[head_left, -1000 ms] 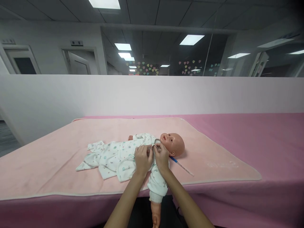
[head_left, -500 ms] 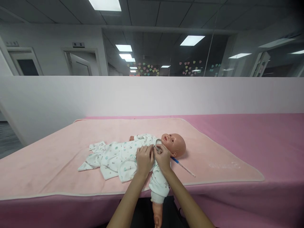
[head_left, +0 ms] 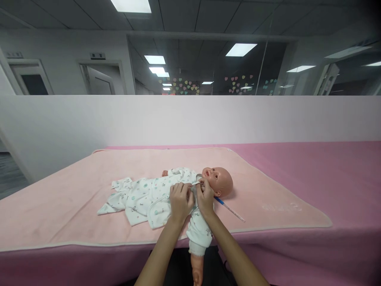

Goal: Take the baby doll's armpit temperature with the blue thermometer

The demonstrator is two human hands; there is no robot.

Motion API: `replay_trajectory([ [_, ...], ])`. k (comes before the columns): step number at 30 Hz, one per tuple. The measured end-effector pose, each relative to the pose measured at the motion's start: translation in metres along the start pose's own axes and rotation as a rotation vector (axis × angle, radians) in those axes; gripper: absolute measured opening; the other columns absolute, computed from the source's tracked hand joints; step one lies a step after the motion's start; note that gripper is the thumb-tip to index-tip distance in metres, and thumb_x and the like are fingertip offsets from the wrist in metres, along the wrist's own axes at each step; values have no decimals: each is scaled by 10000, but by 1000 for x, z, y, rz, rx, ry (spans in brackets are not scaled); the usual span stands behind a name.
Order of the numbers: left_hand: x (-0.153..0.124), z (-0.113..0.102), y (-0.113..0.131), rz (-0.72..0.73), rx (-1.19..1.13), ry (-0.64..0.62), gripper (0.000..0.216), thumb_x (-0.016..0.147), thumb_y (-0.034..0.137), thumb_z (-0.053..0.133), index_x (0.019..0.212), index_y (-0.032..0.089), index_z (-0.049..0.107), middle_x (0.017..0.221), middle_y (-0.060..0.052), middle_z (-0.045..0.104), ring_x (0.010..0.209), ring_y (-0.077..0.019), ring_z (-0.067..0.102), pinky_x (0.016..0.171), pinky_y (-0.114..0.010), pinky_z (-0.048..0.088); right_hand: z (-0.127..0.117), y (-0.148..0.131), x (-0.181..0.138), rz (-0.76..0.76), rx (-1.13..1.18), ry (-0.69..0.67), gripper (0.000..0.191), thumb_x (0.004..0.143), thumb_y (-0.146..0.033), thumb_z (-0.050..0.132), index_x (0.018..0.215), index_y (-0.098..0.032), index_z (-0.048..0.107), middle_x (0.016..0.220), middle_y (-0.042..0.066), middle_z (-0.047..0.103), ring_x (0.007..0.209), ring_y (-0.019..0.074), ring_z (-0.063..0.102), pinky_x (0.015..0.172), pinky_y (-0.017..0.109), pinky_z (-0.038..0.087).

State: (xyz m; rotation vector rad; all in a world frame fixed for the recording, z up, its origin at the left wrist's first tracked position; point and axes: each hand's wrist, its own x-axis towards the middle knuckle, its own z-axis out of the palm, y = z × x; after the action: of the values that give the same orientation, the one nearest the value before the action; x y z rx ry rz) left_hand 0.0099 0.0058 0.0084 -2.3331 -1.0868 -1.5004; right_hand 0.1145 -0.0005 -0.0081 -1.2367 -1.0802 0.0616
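A baby doll [head_left: 222,180] lies on its back, head to the right, with one arm hanging over the table's front edge. It wears a white baby outfit [head_left: 143,198] printed with small green figures. At the doll's upper chest, my left hand [head_left: 181,200] is closed on the edge of the garment's front. Close beside it, just below the chin, my right hand [head_left: 205,196] pinches the same garment near the collar. A short strip of white cloth shows between the fingertips of both hands. My fingers partly hide the fastening there.
A thermometer-like stick with a blue end [head_left: 229,208] lies by the doll's head. Under the doll spreads a peach blanket [head_left: 74,190] over a pink table cover [head_left: 327,178]. A white partition [head_left: 190,119] rises behind the table.
My hands have moved slightly apart, the right one shifting a little to the right. A strip of white cloth now shows between them. The doll lies as before.
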Motion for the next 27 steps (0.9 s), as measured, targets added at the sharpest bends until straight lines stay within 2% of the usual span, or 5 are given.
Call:
replay_trajectory([
  [5,-2,-15,-12,-181,12,123,201,739,124,469,868,205,599,816,-41,569,820,-194,497,754,-338,346,-1,1,-1,-23,-16,7,178,824,-293,390,840,-187,533,707,34,600,655,177,562,600,271,429],
  [10,-6,-22,-15,-173,25,15,169,744,149,496,835,230,612,860,-30,576,840,-194,500,774,-342,346,-2,-8,-2,-137,-134,43,227,813,-202,349,872,-172,566,806,69,610,745,188,567,672,291,434],
  [15,-6,-19,-15,-209,-5,10,127,791,170,475,827,218,587,868,-22,585,837,-182,500,766,-328,351,14,-32,-8,-296,-165,-179,310,731,-95,342,893,-182,592,892,70,624,812,185,568,705,287,434],
  [19,-7,-20,-18,-233,-31,17,161,851,234,427,876,213,585,876,-30,595,834,-184,512,762,-329,360,26,-42,-15,-190,-87,-239,312,713,-98,370,895,-183,609,850,46,650,781,174,582,696,275,447],
  [27,-8,-23,-12,-312,-141,96,162,843,253,460,907,218,605,858,-7,636,870,-180,524,817,-337,347,21,-33,-17,-124,-13,-309,285,805,-172,375,976,-178,603,960,67,652,872,179,595,754,293,471],
])
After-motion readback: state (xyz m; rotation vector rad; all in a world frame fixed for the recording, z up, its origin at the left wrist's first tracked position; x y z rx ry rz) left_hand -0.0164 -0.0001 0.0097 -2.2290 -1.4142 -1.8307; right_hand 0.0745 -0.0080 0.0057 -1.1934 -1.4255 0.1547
